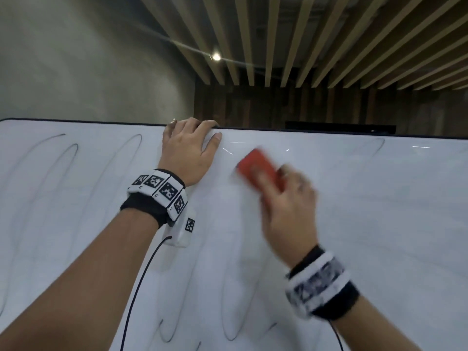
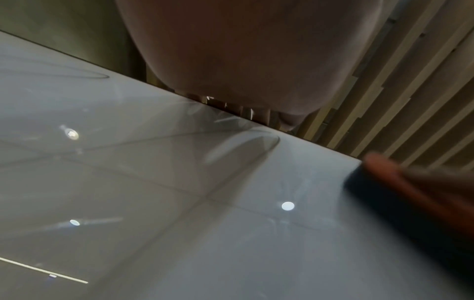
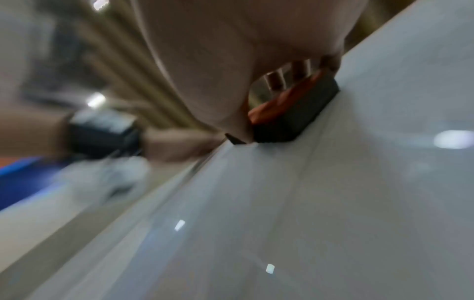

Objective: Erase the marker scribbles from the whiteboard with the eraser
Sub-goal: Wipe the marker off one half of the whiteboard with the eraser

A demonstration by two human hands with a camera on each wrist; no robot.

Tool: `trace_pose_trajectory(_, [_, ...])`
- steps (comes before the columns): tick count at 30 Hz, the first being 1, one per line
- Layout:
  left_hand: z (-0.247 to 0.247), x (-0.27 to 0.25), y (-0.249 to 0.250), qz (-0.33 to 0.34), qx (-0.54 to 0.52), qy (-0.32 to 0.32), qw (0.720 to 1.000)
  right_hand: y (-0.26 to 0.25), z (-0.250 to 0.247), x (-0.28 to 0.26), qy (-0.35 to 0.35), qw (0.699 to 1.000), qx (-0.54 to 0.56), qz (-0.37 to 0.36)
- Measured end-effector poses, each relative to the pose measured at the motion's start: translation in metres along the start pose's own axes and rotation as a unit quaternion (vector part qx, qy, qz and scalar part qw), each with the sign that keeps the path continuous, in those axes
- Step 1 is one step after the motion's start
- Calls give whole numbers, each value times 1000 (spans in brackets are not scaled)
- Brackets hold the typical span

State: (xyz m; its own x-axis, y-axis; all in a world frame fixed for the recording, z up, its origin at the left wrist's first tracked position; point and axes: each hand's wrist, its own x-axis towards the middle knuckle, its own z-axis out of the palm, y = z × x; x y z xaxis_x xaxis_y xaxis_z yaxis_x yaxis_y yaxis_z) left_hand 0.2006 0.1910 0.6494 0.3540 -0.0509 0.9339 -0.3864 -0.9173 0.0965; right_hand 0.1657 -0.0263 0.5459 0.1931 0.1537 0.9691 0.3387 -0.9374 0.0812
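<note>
Right hand point(image 1: 286, 211) grips red eraser point(image 1: 258, 171) flat against whiteboard point(image 1: 379, 211); left hand point(image 1: 188, 153) curls over its far edge.

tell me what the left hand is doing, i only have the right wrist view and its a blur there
Observer: The left hand grips the top edge of the whiteboard, fingers curled over it, thumb on the face.
Operator: any scribbles left
Observer: Yes, dark marker loops remain on the left part of the board, more along the bottom.
Operator: where is the eraser relative to that hand
Observer: The red eraser, held by the right hand, is just right of the left hand, near the top edge, not touching it.
</note>
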Motion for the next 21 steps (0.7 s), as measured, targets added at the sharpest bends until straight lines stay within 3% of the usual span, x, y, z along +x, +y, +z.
trace_pose_trajectory(2, [-1, 1, -1, 3, 6, -10, 1000, -22, 14, -55, -93, 987, -19, -127])
trace_pose_trajectory(4, [-1, 1, -2, 6, 10, -18, 1000, -16, 8, -70, -148, 973, -10, -178])
trace_pose_trajectory(6, [-1, 1, -3, 8, 11, -16, 1000, 5, -3, -38, -120, 982, 5, -144])
trace_pose_trajectory(10, [-1, 1, -1, 7, 12, -8, 1000, 57, -35, 53, 4, 999, 10, 37])
trace_pose_trajectory(12, [0, -1, 3, -2, 13, -2, 1000, 49, -31, 49, 33, 995, 4, 94])
trace_pose_trajectory(14, [2, 0, 5, -11, 10, 6, 1000, 17, -12, 8, 7, 999, 4, 45])
trace_pose_trajectory(16, [1, 4, 6, -20, -1, 2, 1000, -13, 5, -41, -59, 996, -1, -67])
trace_pose_trajectory(18, [-2, 7, 10, -39, -12, -10, 999, -12, 5, -58, -118, 985, 9, -128])
trace_pose_trajectory(21, [-3, 13, 31, -64, -21, -14, 998, 35, -21, -17, -76, 994, 32, -77])
